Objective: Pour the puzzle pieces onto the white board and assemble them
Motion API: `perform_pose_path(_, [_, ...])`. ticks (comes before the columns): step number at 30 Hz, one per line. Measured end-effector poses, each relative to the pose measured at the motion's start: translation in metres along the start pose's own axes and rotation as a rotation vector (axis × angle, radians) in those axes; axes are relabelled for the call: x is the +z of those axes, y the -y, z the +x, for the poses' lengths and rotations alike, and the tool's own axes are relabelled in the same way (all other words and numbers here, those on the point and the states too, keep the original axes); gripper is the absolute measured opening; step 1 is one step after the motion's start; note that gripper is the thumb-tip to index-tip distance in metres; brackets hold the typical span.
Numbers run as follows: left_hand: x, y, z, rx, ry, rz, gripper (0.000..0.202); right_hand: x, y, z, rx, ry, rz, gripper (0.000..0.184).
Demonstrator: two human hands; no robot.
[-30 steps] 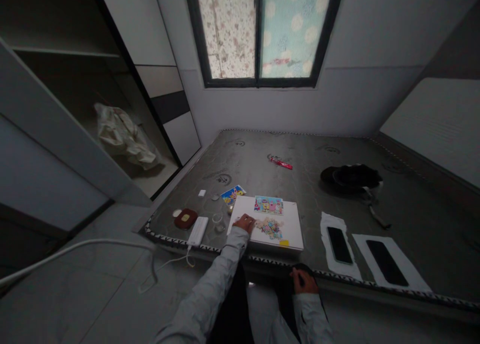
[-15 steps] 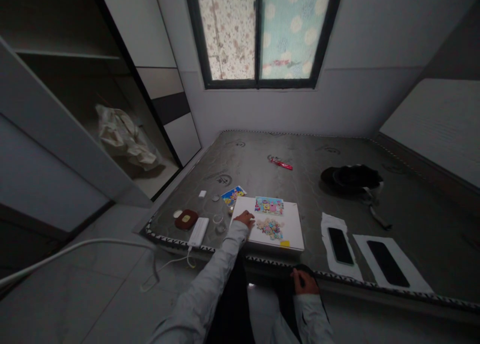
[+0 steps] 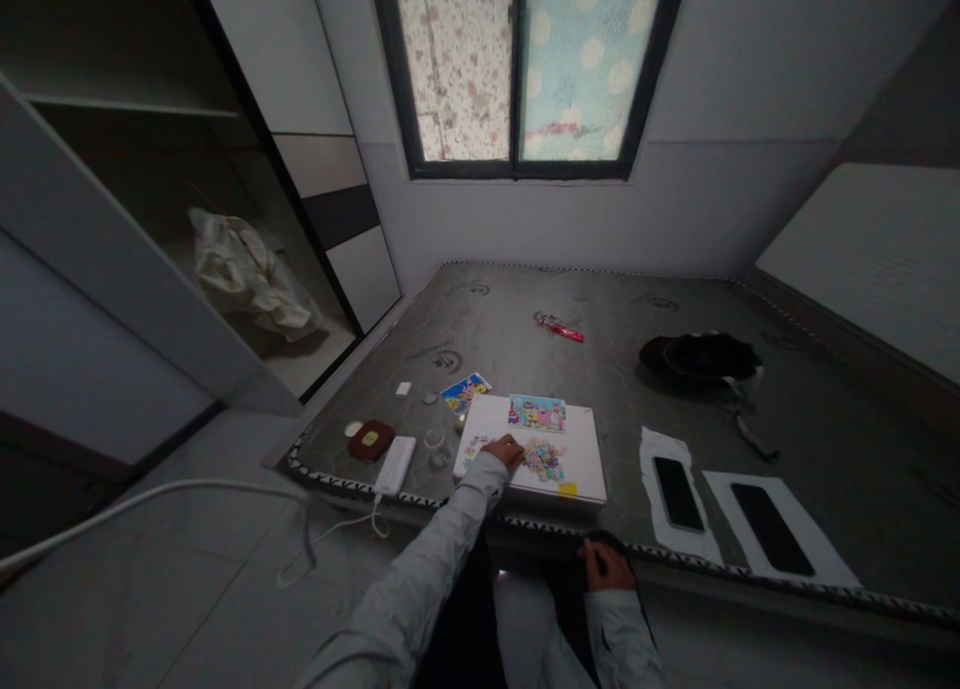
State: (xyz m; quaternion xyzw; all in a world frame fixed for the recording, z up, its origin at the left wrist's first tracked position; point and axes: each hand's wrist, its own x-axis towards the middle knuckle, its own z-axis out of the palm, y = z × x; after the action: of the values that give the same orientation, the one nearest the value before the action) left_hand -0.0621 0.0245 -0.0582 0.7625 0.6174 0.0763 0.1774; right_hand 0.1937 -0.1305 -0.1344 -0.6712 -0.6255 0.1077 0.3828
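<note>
My left hand (image 3: pixel 504 452) is over a white box (image 3: pixel 589 449), its fingers drawn together at the left edge of a pile of small colorful pieces (image 3: pixel 544 460), which look like puzzle pieces. Whatever its fingertips grip is too small to make out. More small pieces (image 3: pixel 474 449) lie on the box to the left of that hand. Behind the pile is a colorful cartoon picture card (image 3: pixel 537 413). A yellow slip (image 3: pixel 568 489) lies at the box's front edge. My right hand (image 3: pixel 609 566) rests at my knee below the bed edge, fingers loosely curled, with nothing visible in it.
Left of the box are a blue cartoon card (image 3: pixel 466 390), a clear cup (image 3: pixel 436 446), a white power bank (image 3: pixel 396 466) with a cable and a brown case (image 3: pixel 371 440). Two phones (image 3: pixel 679 494) on white sheets and a black cap (image 3: pixel 701 357) lie right. A red packet (image 3: pixel 559 328) is farther back.
My left hand has moved right, from the box's left part to the edge of the pile, uncovering the small pieces at left. My right hand has stayed put.
</note>
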Motion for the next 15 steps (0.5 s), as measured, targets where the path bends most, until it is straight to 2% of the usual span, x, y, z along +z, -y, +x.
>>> perform_pose_path(6, [-0.013, 0.015, -0.003, -0.175, -0.049, -0.025, 0.033, 0.001, 0.002, -0.001, 0.014, -0.024, -0.013, 0.076])
perform_pose_path(10, [-0.020, 0.029, -0.005, -0.304, -0.033, -0.032, 0.026, 0.000, 0.002, 0.000, 0.016, -0.020, -0.004, 0.077])
perform_pose_path(15, [-0.028, 0.029, -0.013, -0.332, -0.067, -0.043, 0.026, 0.001, -0.003, 0.000, -0.010, 0.024, -0.009, 0.077])
